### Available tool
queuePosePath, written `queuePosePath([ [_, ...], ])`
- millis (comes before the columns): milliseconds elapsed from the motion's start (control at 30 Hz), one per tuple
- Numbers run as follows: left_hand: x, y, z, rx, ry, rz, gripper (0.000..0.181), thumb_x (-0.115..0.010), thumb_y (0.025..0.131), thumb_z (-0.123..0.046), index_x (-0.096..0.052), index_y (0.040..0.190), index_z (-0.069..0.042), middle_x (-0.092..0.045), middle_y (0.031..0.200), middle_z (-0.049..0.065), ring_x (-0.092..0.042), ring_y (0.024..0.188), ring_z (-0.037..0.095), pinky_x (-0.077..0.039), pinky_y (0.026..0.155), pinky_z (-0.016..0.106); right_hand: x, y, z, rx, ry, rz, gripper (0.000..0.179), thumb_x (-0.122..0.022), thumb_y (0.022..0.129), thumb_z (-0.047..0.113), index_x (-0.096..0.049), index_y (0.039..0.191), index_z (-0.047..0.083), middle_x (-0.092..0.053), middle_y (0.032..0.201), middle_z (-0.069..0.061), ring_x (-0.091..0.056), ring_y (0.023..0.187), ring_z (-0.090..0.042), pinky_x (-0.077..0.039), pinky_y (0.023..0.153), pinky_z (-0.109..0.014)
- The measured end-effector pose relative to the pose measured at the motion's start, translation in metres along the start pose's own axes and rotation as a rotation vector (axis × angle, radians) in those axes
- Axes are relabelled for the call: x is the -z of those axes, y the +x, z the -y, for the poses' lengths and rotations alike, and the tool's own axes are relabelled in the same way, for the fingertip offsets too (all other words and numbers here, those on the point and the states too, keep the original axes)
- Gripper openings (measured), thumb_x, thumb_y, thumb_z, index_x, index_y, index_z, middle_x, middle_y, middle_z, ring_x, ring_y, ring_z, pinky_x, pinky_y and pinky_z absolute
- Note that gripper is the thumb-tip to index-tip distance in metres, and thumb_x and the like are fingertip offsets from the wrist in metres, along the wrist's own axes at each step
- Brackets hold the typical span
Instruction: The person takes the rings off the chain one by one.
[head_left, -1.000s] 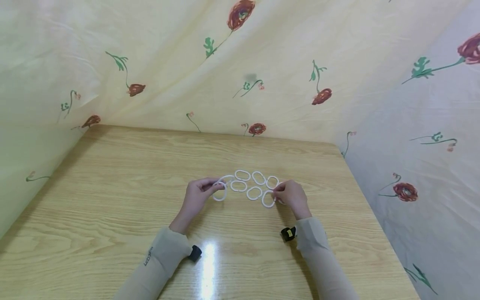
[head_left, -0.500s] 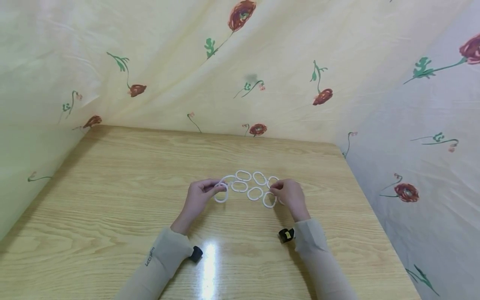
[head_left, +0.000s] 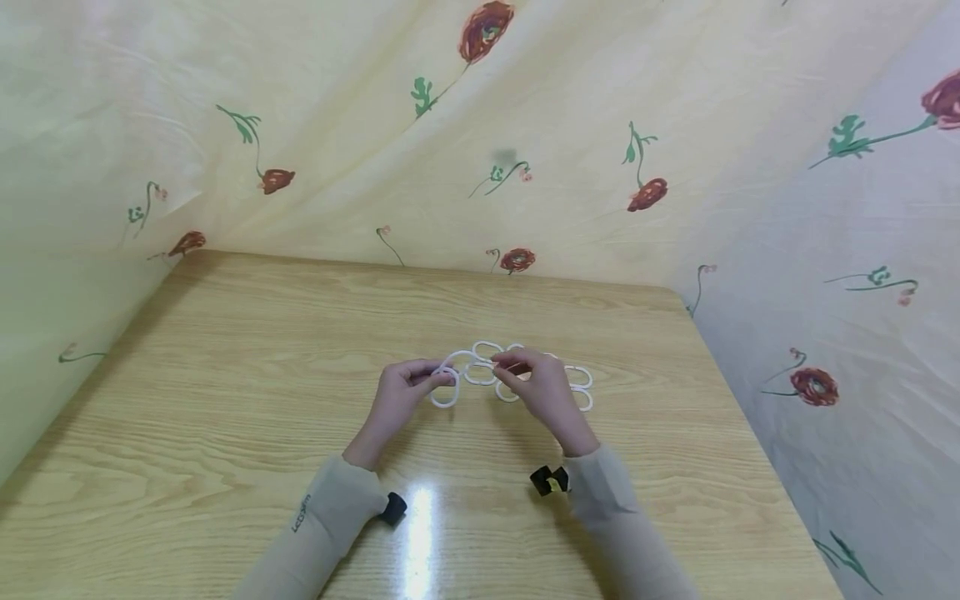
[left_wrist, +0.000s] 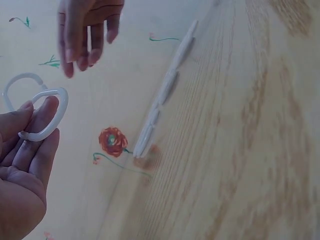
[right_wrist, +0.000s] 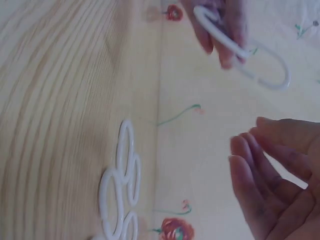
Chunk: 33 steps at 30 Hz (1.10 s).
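My left hand [head_left: 403, 392] pinches a white oval ring [left_wrist: 64, 107] between thumb and fingers. The ring looks like smooth plastic. A second white ring [left_wrist: 22, 76] is linked with it and has a small gap in its loop; both hang above the table. My right hand [head_left: 546, 390] is raised a short way to the right, over the loose rings, with its fingers apart and nothing between them in the right wrist view. Several more white oval rings [right_wrist: 101, 200] lie flat on the table, some partly hidden behind the right hand in the head view.
The wooden table [head_left: 262, 333] has a pale grain and a bright light reflection near its front. A cream cloth [head_left: 337, 125] printed with red flowers rises behind it and along the sides. Each wrist wears a strapped black camera [head_left: 393, 507].
My right hand has moved left from the right-hand rings toward the left hand, uncovering rings at the far right. The left hand keeps its grip on the ring and has barely moved.
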<state>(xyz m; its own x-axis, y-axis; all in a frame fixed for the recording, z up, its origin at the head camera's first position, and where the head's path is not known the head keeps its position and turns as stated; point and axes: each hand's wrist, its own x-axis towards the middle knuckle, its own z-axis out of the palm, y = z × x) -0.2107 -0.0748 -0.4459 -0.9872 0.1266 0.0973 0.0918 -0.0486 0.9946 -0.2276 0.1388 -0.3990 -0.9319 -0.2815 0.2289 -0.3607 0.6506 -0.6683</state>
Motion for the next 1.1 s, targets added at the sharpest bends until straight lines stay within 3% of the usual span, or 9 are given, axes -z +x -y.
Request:
queuePosePath([
  [267, -0.001, 0.000, 0.000, 0.043, -0.005, 0.025, 0.026, -0.065, 0.085, -0.011, -0.065, 0.105, 0.005, -0.069, 0.096, 0.018, -0.068, 0.088, 0.020, -0.053, 0.084, 0.032, -0.008, 0.000, 0.011, 0.136, 0.050, -0.073, 0.017, -0.071, 0.080, 0.009, -0.071, 0.096, 0.007, -0.070, 0.084, -0.003, -0.066, 0.076, -0.013, -0.055, 0.068, -0.031],
  [467, -0.001, -0.001, 0.001, 0.008, 0.008, 0.084, 0.026, -0.064, 0.086, -0.009, -0.064, 0.105, 0.009, -0.068, 0.095, 0.021, -0.067, 0.089, 0.028, -0.052, 0.085, 0.034, -0.011, -0.001, 0.019, 0.149, 0.048, -0.073, 0.013, -0.071, 0.080, 0.011, -0.071, 0.093, 0.009, -0.069, 0.085, -0.001, -0.064, 0.080, -0.012, -0.056, 0.064, -0.027],
  [633, -0.001, 0.000, 0.002, 0.005, -0.010, 0.102, 0.028, -0.064, 0.086, -0.008, -0.062, 0.107, 0.010, -0.067, 0.095, 0.022, -0.067, 0.088, 0.027, -0.053, 0.084, 0.032, -0.011, -0.002, 0.024, 0.144, 0.024, -0.102, 0.011, -0.071, 0.080, 0.011, -0.071, 0.091, 0.008, -0.069, 0.084, -0.003, -0.065, 0.077, -0.014, -0.056, 0.065, -0.028],
  [733, -0.001, 0.001, 0.003, 0.023, -0.022, 0.094, 0.030, -0.066, 0.084, -0.008, -0.062, 0.108, 0.010, -0.068, 0.097, 0.021, -0.068, 0.088, 0.022, -0.053, 0.083, 0.031, -0.011, -0.003, 0.024, 0.100, 0.057, -0.113, 0.011, -0.071, 0.081, 0.011, -0.071, 0.091, 0.007, -0.069, 0.085, -0.004, -0.065, 0.077, -0.016, -0.056, 0.064, -0.030],
  [900, -0.001, 0.002, 0.004, 0.066, -0.053, 0.091, 0.036, -0.071, 0.080, -0.013, -0.063, 0.108, 0.008, -0.069, 0.098, 0.017, -0.068, 0.088, 0.017, -0.053, 0.082, 0.028, -0.011, -0.001, 0.024, -0.032, 0.218, -0.099, 0.011, -0.069, 0.082, 0.009, -0.070, 0.092, 0.004, -0.069, 0.086, -0.008, -0.065, 0.077, -0.019, -0.056, 0.056, -0.024],
  [1100, 0.000, 0.002, 0.006, 0.056, -0.082, 0.148, 0.037, -0.070, 0.080, -0.006, -0.060, 0.112, 0.008, -0.067, 0.101, 0.021, -0.068, 0.085, 0.016, -0.053, 0.082, 0.029, -0.010, 0.001, 0.025, -0.137, 0.371, -0.094, 0.013, -0.069, 0.082, 0.006, -0.069, 0.093, -0.001, -0.069, 0.085, -0.013, -0.066, 0.077, -0.025, -0.057, 0.058, -0.027],
])
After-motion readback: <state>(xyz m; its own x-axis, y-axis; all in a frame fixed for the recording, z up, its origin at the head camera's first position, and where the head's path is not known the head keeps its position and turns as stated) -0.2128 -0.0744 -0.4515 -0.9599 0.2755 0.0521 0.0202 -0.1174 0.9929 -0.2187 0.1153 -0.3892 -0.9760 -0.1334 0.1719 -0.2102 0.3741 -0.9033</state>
